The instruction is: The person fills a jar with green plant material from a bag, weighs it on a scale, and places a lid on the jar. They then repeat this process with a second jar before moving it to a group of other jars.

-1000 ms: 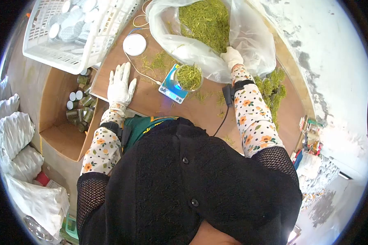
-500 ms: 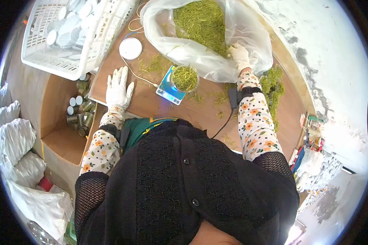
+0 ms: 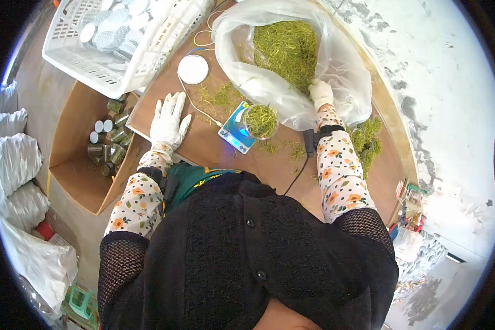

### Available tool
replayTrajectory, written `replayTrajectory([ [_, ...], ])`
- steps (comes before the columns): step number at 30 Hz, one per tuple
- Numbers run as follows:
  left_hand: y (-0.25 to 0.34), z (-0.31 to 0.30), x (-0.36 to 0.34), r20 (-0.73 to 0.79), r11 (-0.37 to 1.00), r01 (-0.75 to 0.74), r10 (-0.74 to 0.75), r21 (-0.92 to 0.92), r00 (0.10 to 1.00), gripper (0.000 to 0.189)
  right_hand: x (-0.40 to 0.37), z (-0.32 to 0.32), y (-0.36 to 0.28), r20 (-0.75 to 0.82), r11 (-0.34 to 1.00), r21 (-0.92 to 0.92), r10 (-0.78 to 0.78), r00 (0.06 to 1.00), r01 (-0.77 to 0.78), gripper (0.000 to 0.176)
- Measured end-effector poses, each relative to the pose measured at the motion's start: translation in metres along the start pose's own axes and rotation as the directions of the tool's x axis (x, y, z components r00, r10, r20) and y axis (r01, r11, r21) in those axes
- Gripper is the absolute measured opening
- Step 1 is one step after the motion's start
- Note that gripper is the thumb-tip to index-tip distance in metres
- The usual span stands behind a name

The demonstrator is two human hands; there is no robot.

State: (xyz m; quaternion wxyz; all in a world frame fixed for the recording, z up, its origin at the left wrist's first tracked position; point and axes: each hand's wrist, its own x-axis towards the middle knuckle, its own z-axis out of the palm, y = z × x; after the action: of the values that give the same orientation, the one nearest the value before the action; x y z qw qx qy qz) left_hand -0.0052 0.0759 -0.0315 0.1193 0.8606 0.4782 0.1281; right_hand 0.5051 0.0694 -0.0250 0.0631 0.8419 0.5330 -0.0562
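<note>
My left hand (image 3: 169, 121), in a white glove, lies flat on the brown table with its fingers spread and nothing in it. My right hand (image 3: 320, 94), gloved too, is inside the large clear plastic bag (image 3: 349, 91). Its fingers are curled against the right edge of a heap of green, stringy moss (image 3: 286, 52); the fingertips are partly hidden. Between my hands a small blue scale (image 3: 236, 136) with a lit display carries a clear round container (image 3: 260, 121) filled with the same moss.
A white plastic basket (image 3: 93, 71) of round lids stands at upper left. Below it, a cardboard box (image 3: 82, 179) holds several lidded jars. A white disc with a cable (image 3: 193, 69) lies near the bag. More moss (image 3: 366, 140) sits right of my forearm.
The view has shifted, so the table things appear lower and further right. My right hand stays at the moss, its fingers looking more curled. My left hand remains flat on the table.
</note>
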Motion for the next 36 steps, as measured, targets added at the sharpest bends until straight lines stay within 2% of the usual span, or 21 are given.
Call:
replayTrajectory([
  [1,0.001,0.001,0.000,-0.006,1.000,-0.001,0.001,-0.003,1.000,0.063,-0.007,-0.004,0.002,-0.021,0.935,0.340,0.112,0.993,-0.098,0.024],
  [4,-0.001,0.003,0.000,-0.032,1.000,-0.017,0.017,-0.007,0.999,0.063,-0.020,-0.035,-0.001,0.071,0.649,0.732,0.228,0.971,-0.206,0.024],
  [5,-0.001,0.002,0.000,-0.043,1.000,-0.025,0.024,-0.007,0.999,0.063,-0.030,-0.050,-0.005,0.010,0.701,0.695,0.213,0.977,-0.160,0.023],
  [8,0.001,0.001,0.000,-0.048,0.999,-0.047,0.047,0.000,0.998,0.064,-0.036,-0.038,0.013,0.037,0.607,0.776,0.229,0.973,-0.172,0.022],
  [9,0.000,0.002,0.000,-0.053,0.999,-0.049,0.049,-0.002,0.997,0.064,-0.040,-0.043,0.010,0.076,0.476,0.856,0.268,0.960,-0.201,0.019],
  [12,-0.003,0.009,-0.002,-0.083,0.994,-0.049,0.041,-0.100,0.996,0.067,-0.056,-0.059,0.005,0.076,0.385,0.910,0.207,0.975,-0.153,0.018],
  [15,-0.005,0.002,0.001,-0.178,0.982,-0.077,0.046,-0.171,0.983,0.073,-0.080,-0.084,-0.019,0.064,0.134,0.987,0.165,0.984,-0.086,0.020],
  [18,0.017,-0.023,0.013,-0.240,0.931,-0.207,0.136,-0.301,0.961,0.088,-0.118,-0.108,-0.051,0.029,0.108,0.994,0.032,0.999,-0.032,0.024],
  [20,0.042,-0.039,0.025,-0.245,0.865,-0.312,0.229,-0.392,0.942,0.094,-0.147,-0.124,-0.081,-0.014,0.240,0.970,-0.038,0.999,0.023,0.023],
  [22,0.070,-0.054,0.039,-0.231,0.713,-0.429,0.364,-0.554,0.902,0.101,-0.172,-0.130,-0.109,-0.031,0.322,0.945,-0.094,0.995,0.060,0.023],
  [23,0.082,-0.058,0.047,-0.183,0.668,-0.449,0.430,-0.594,0.884,0.109,-0.175,-0.119,-0.112,-0.168,0.355,0.904,-0.219,0.961,0.239,0.019],
  [24,0.090,-0.047,0.047,-0.068,0.728,-0.361,0.399,-0.583,0.914,0.114,-0.178,-0.116,-0.120,-0.266,0.470,0.795,-0.295,0.918,0.382,0.019],
  [26,0.109,-0.050,0.055,-0.050,0.625,-0.360,0.456,-0.692,0.888,0.117,-0.183,-0.117,-0.134,-0.399,0.624,0.473,-0.477,0.783,0.622,0.017],
  [27,0.117,-0.045,0.057,-0.098,0.602,-0.403,0.474,-0.689,0.875,0.116,-0.184,-0.111,-0.136,-0.408,0.743,0.188,-0.536,0.739,0.642,0.020],
  [30,0.129,-0.027,0.065,-0.233,0.530,-0.525,0.521,-0.665,0.821,0.113,-0.193,-0.095,-0.144,-0.459,0.751,0.119,-0.538,0.707,0.650,0.019],
  [31,0.132,-0.022,0.065,-0.264,0.512,-0.555,0.533,-0.656,0.804,0.112,-0.196,-0.101,-0.149,-0.383,0.786,0.093,-0.538,0.751,0.611,0.017],
  [33,0.134,-0.018,0.068,-0.314,0.488,-0.596,0.541,-0.638,0.780,0.108,-0.196,-0.092,-0.152,-0.441,0.761,0.087,-0.550,0.710,0.643,0.017],
  [34,0.134,-0.019,0.067,-0.295,0.505,-0.581,0.537,-0.638,0.791,0.107,-0.197,-0.089,-0.155,-0.469,0.748,0.085,-0.552,0.689,0.658,0.017],
  [35,0.134,-0.020,0.068,-0.277,0.521,-0.569,0.534,-0.636,0.798,0.107,-0.197,-0.086,-0.160,-0.526,0.718,0.188,-0.503,0.686,0.670,0.014],
  [36,0.133,-0.020,0.068,-0.259,0.533,-0.559,0.535,-0.635,0.804,0.106,-0.199,-0.088,-0.164,-0.491,0.727,0.135,-0.540,0.683,0.673,0.014],
])
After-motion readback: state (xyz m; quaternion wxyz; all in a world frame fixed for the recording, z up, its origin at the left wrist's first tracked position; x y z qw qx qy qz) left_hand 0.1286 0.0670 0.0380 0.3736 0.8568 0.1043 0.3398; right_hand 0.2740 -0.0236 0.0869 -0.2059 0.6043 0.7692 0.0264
